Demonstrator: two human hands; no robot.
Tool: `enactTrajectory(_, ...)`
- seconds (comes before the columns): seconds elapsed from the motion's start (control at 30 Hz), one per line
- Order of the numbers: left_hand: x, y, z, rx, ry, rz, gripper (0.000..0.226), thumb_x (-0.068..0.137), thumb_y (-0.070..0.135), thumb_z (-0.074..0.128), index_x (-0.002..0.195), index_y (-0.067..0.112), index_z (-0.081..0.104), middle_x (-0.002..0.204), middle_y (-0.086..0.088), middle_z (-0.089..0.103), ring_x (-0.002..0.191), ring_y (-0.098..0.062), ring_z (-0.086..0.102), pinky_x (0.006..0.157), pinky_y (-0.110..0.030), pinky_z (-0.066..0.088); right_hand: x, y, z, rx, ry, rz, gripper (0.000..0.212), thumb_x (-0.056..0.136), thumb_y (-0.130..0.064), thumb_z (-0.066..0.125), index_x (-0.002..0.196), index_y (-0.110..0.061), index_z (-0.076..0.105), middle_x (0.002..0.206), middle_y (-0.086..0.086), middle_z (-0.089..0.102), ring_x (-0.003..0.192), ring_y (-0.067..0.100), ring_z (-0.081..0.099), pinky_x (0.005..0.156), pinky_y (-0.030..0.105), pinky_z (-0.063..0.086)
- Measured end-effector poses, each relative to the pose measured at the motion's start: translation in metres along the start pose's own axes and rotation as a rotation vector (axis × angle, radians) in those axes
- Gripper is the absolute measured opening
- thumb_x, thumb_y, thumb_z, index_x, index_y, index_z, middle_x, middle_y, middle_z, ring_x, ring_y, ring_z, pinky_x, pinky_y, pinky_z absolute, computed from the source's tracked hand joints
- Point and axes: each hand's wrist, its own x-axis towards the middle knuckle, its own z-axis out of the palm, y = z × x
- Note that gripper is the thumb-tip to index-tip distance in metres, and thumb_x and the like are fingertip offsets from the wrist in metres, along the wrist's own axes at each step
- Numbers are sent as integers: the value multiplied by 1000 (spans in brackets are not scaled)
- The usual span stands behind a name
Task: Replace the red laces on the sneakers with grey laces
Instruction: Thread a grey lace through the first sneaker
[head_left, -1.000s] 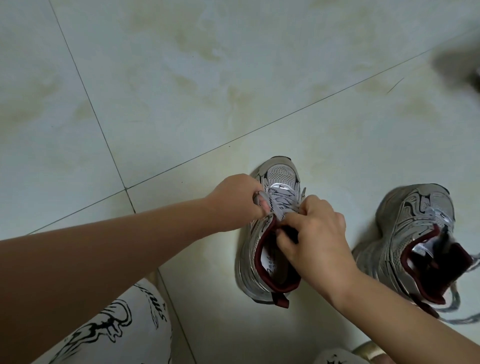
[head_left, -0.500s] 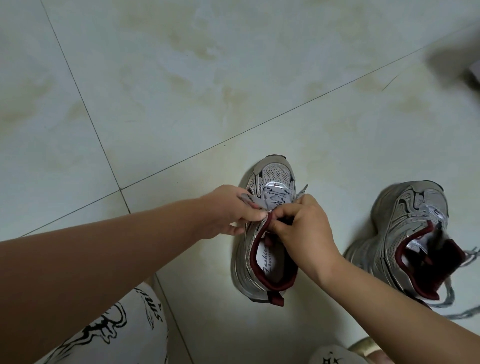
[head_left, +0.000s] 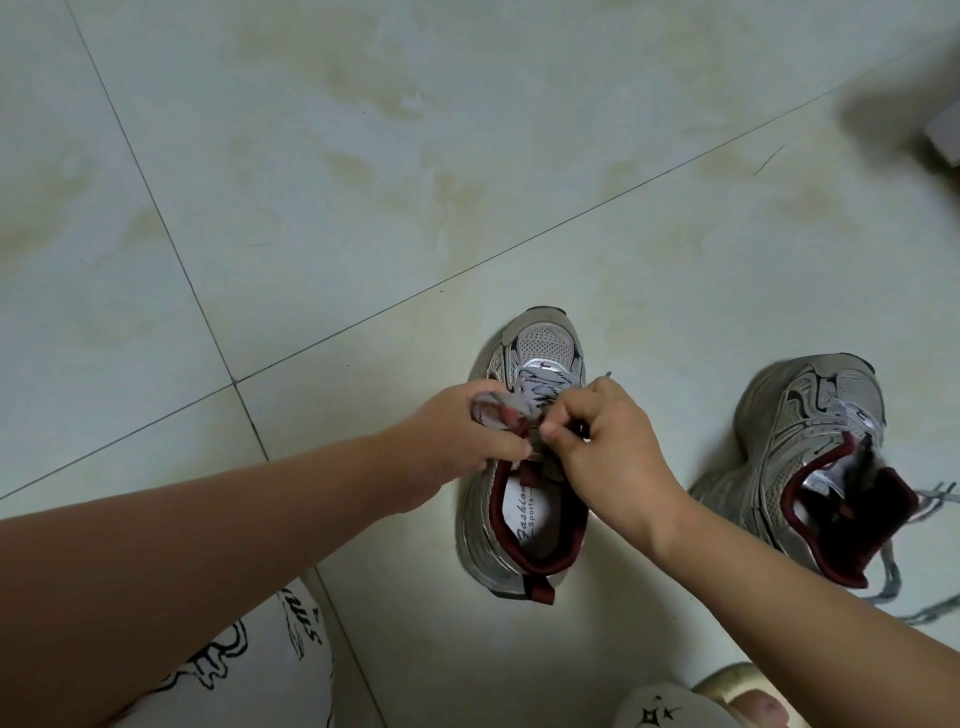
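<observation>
The left hand (head_left: 462, 441) has a loop of grey lace (head_left: 491, 408) wrapped round its curled fingers, and the right hand (head_left: 602, 447) pinches something small between thumb and forefinger just beside it, most likely the other end of the same lace. Both meet over the throat of the near sneaker (head_left: 524, 467), which stands upright on the floor (head_left: 363, 182) with its toe at 12 o'clock. The second sneaker (head_left: 821, 457) sits at 3 o'clock from the first, apart from it, its grey lace ends trailing loose on the tiles toward 5 o'clock.

This looks like the top of the lacing or a knot being drawn. To do it well, I would keep even tension on both ends, hold the lace flat so it does not twist at the eyelets, and pull up and outward rather than sideways, so the shoe stays put.

The hands cover the upper eyelets, so I cannot tell how far the lacing runs or whether a knot has begun. No red lace shows clearly; a small dark red bit by the left fingers may be tongue lining. At 1 o'clock a blurred dark thing is cut off by the frame edge. Printed cloth lies at 7 o'clock.
</observation>
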Motion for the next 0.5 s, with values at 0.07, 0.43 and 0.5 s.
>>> enactTrajectory(0.07,1,-3,-2,-55,34,-29,33,73,-11,63,63,19,51,59,2,51,57,-12,45,54,-24,35,0,-1,-8,-51,70,-53,23,87,-8,54,65,-16,52,79,-1,41,70,9,42,59,17,29)
enactTrajectory(0.43,-2,0,-3,-75,1,-40,23,74,-7,67,86,11,57,79,-6,61,72,-17,55,64,-28,41,-2,-10,-1,-436,10,-150,17,84,-31,61,91,-18,70,92,1,36,100,24,38,81,34,40)
enactTrajectory(0.5,-2,2,-3,-58,7,-40,23,74,-6,67,88,8,57,82,-8,60,74,-18,54,63,-28,41,1,-8,0,-409,16,-182,15,85,-26,61,88,-15,69,91,1,35,100,24,39,79,34,39)
